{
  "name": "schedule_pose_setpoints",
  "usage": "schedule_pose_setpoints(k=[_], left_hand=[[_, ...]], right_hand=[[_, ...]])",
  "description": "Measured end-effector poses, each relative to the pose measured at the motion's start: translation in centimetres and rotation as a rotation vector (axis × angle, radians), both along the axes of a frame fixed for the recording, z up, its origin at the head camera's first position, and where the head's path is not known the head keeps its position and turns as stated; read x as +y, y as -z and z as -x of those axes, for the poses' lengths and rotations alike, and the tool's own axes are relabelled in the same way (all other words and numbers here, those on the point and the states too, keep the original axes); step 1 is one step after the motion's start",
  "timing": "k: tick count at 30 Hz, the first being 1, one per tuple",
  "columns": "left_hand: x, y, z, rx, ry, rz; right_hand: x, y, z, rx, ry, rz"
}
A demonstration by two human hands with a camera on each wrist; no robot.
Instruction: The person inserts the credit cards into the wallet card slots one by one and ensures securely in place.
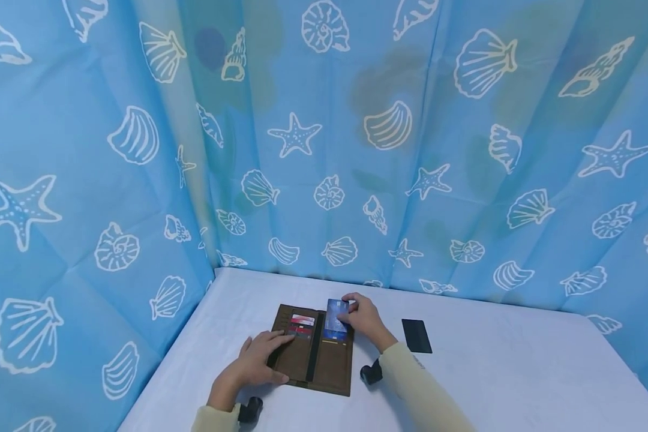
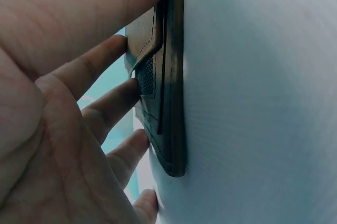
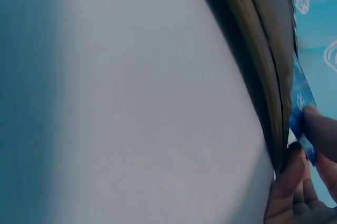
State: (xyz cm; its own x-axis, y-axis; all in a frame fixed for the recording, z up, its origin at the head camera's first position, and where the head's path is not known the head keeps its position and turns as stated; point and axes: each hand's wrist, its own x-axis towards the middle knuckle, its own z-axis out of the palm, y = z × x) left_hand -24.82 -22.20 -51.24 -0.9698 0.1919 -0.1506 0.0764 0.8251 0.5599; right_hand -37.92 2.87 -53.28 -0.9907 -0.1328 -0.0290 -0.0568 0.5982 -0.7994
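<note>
A brown wallet point(image 1: 330, 369) lies unfolded on the white table, with several cards point(image 1: 303, 321) showing in the slots of its left half. My left hand point(image 1: 256, 361) rests on the left half, fingers spread and straight, the fingertips touching the leather point(image 2: 145, 40). Over the upper right half, my right hand point(image 1: 365, 318) pinches a blue card point(image 1: 335, 309) by its right edge. The thumb lies on the card's face in the right wrist view, where the other fingers are partly hidden at the wallet's edge. Another blue card point(image 1: 332, 335) shows just below it in a slot.
A black card-like rectangle point(image 1: 417, 336) lies on the table point(image 1: 497, 366) to the right of the wallet. Black wrist cameras point(image 1: 371, 373) sit at both wrists. A blue curtain point(image 1: 356, 174) with shell patterns hangs behind and to the left.
</note>
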Motion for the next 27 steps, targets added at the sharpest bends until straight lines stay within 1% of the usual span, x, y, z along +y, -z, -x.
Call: schedule_pose_setpoints(k=[8, 16, 22, 27], left_hand=[[0.0, 0.1, -0.1, 0.008, 0.004, 0.001], [0.2, 0.2, 0.0, 0.006, 0.0, -0.003], [0.1, 0.5, 0.1, 0.004, 0.002, 0.003], [-0.2, 0.5, 0.3, 0.004, 0.005, 0.006]], right_hand=[[1.2, -0.3, -0.1, -0.024, -0.052, -0.033], [1.5, -0.3, -0.2, -0.039, -0.137, -0.069], [1.5, -0.5, -0.6, -0.034, -0.184, -0.056], [1.4, -0.7, -0.8, -0.04, -0.198, -0.054]])
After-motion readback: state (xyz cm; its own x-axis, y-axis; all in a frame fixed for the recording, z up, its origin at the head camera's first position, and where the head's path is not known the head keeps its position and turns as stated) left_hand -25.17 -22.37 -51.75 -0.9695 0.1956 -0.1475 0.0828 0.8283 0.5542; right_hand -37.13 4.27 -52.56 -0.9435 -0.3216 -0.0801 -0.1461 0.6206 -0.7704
